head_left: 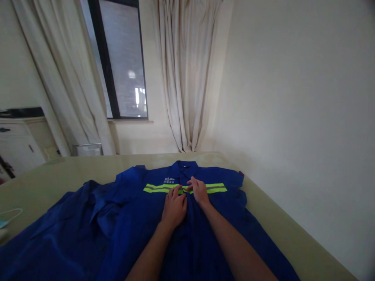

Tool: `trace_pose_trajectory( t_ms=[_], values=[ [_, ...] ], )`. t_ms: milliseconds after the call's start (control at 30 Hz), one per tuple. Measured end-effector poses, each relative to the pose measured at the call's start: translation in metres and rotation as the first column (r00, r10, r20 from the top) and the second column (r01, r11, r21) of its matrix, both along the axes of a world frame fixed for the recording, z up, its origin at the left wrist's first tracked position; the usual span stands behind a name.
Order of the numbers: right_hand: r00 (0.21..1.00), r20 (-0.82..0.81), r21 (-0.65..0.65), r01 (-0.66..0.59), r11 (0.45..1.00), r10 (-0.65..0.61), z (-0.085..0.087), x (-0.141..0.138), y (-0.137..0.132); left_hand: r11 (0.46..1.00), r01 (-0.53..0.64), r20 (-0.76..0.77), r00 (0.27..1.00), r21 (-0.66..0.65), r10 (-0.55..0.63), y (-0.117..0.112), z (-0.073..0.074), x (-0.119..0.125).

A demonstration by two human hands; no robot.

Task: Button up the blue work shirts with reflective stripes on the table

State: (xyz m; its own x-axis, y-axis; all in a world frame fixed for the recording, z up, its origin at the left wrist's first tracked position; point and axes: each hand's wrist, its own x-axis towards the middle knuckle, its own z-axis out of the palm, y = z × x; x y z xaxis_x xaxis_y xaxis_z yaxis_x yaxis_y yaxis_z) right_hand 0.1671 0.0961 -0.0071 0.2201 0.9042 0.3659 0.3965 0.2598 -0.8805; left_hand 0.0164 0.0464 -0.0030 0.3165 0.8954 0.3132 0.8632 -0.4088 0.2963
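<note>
A blue work jacket [137, 212] lies front side up, collar away from me, with a yellow-green reflective band across its chest and white lettering above the band. Both my hands meet at the front opening, on the band. My left hand [175, 207] rests on the cloth, its fingers bent and closed at the edge of the opening. From the other side, my right hand [199, 191] has thumb and fingers drawn together on the same edge. The exact bit of cloth between the fingers is too small to make out.
More dark blue cloth [58, 238] lies bunched at the left. Beneath is a pale greenish surface [93, 168], bordered by a white wall [307, 117] on the right. A face mask [4, 224] is at the left edge. Curtains [187, 70] and a white cabinet [22, 144] stand behind.
</note>
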Motion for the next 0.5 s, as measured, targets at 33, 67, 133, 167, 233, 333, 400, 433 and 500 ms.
trace_pose_trajectory(
  t_ms=[33, 67, 133, 167, 233, 333, 400, 433, 500],
  values=[
    [1.000, 0.008, 0.012, 0.016, 1.000, -0.016, 0.002, -0.001, 0.000, 0.999, 0.012, -0.025, 1.000, -0.030, -0.013, 0.004, -0.001, 0.001],
    [0.999, 0.018, 0.027, 0.034, 0.999, -0.034, 0.006, -0.002, -0.001, 0.998, 0.022, -0.046, 0.999, -0.056, -0.025, 0.008, -0.001, 0.002],
    [0.998, 0.049, 0.064, 0.039, 0.997, -0.042, 0.014, -0.008, -0.008, 0.996, 0.027, -0.070, 0.997, -0.085, -0.033, 0.016, -0.003, 0.003],
    [0.997, 0.068, 0.080, 0.020, 0.997, -0.025, 0.019, -0.012, -0.016, 0.996, 0.023, -0.074, 0.997, -0.090, -0.030, 0.020, -0.004, 0.003],
    [0.989, 0.140, 0.109, -0.060, 0.992, 0.045, 0.026, -0.020, -0.041, 0.995, 0.022, -0.085, 0.996, -0.096, -0.030, 0.029, -0.005, 0.001],
    [0.903, 0.399, 0.128, -0.229, 0.965, 0.162, 0.018, -0.020, -0.102, 0.996, 0.006, -0.090, 0.996, -0.086, -0.014, 0.042, -0.004, -0.003],
    [0.759, 0.616, 0.103, -0.342, 0.934, 0.210, -0.006, -0.010, -0.147, 0.997, -0.022, -0.079, 0.997, -0.068, 0.016, 0.051, -0.002, -0.004],
    [0.689, 0.702, 0.137, -0.381, 0.915, 0.181, -0.023, -0.002, -0.167, 0.998, -0.037, -0.069, 0.997, -0.058, 0.033, 0.054, 0.000, -0.004],
    [0.577, 0.810, 0.171, -0.396, 0.902, 0.100, -0.060, 0.012, -0.198, 0.998, -0.056, -0.051, 0.997, -0.040, 0.054, 0.059, 0.004, -0.002]
  ],
)
